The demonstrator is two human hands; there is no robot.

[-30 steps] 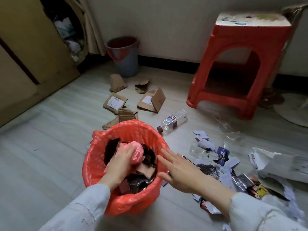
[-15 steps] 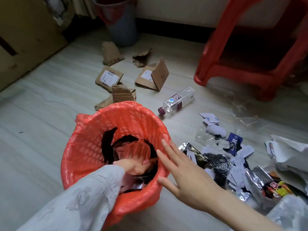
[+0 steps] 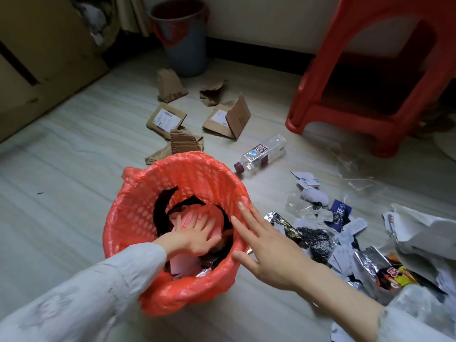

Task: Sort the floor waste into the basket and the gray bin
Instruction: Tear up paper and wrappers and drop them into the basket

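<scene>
A basket lined with a red bag [image 3: 138, 213] stands on the floor in front of me. My left hand [image 3: 195, 234] is inside it, fingers spread flat, pressing down on pink plastic waste [image 3: 185, 265] and dark wrappers. My right hand [image 3: 269, 250] is open, fingers straight, resting against the basket's right rim. The gray bin [image 3: 183, 35] with a red liner stands by the far wall. Cardboard pieces [image 3: 227, 118], a clear plastic bottle [image 3: 261, 154] and a heap of paper scraps and foil wrappers [image 3: 320, 233] lie on the floor.
A red plastic stool [image 3: 370, 77] stands at the back right. A brown cabinet [image 3: 37, 58] fills the left. Crumpled white paper [image 3: 424, 233] and clear film [image 3: 355, 174] lie at the right. Bare floor stretches to the left of the basket.
My left hand let go of the bunched pink plastic, went deeper into the basket and now presses flat on it. The view came closer. My right hand stayed by the rim.
</scene>
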